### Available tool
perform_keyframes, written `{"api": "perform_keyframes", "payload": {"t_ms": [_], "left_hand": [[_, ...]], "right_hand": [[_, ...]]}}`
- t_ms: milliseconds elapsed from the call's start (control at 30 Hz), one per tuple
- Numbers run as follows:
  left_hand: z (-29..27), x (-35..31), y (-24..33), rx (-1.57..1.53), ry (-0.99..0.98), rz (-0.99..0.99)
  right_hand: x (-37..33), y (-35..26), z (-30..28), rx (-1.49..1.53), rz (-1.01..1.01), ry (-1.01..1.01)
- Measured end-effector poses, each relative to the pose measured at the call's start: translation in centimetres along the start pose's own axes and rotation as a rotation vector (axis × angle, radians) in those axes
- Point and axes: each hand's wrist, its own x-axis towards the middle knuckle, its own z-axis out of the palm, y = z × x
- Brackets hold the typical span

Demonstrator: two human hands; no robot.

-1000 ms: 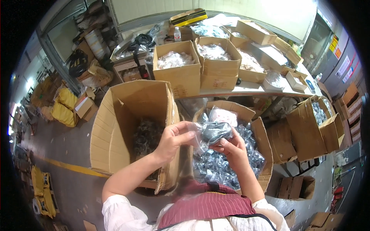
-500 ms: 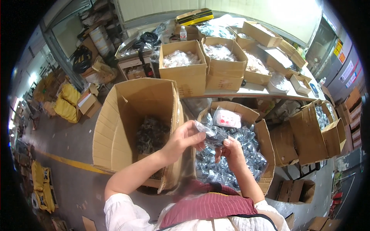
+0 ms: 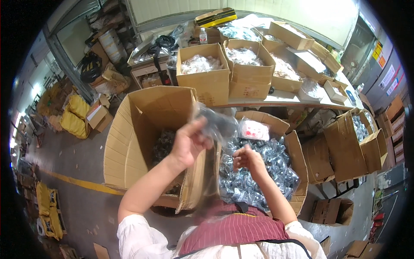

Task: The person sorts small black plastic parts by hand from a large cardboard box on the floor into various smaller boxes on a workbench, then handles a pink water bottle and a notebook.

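Up above the gap between two big cartons, my left hand (image 3: pixel 189 144) grips a clear plastic bag (image 3: pixel 222 126) with a dark item inside; motion blurs it. My right hand (image 3: pixel 252 164) is over the right carton (image 3: pixel 298 166), thumb raised and fingers loosely bent, with nothing visible in it. Many small clear bags with dark contents (image 3: pixel 246 190) fill that carton. A white packet with red marks (image 3: pixel 254 129) lies at its far side. In the taller left carton (image 3: pixel 123 146), dark bagged items (image 3: pixel 164 144) lie low down, partly hidden by my left arm.
Beyond the cartons stands a table (image 3: pixel 258 102) bearing open boxes of clear bags (image 3: pixel 202 82) and a bottle (image 3: pixel 203 36). More open cartons (image 3: pixel 345 146) stand at the right. Yellow sacks (image 3: pixel 73 121) rest on the floor at far left.
My left hand has lifted the bag up and left, away from my right hand. My right hand has let go of it and drawn back slightly toward me.
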Motion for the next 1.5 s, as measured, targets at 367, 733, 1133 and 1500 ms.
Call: {"api": "perform_keyframes", "payload": {"t_ms": [367,733,1133,1500], "left_hand": [[-1.9,0.6,1.0,-0.396,-0.301,-0.077],[-0.1,-0.1,-1.9,0.339,-0.144,-0.153],[0.0,-0.6,-4.6,0.684,-0.472,-0.071],[0.8,-1.4,-3.0,0.611,-0.393,0.017]], "right_hand": [[-4.6,17.8,-13.0,-1.584,0.334,-0.24],[-2.6,9.8,-13.5,-1.059,0.281,0.255],[-4.6,-4.8,-0.5,0.119,-0.21,0.074],[-5.3,-5.2,1.0,0.093,-0.33,0.056]]}}
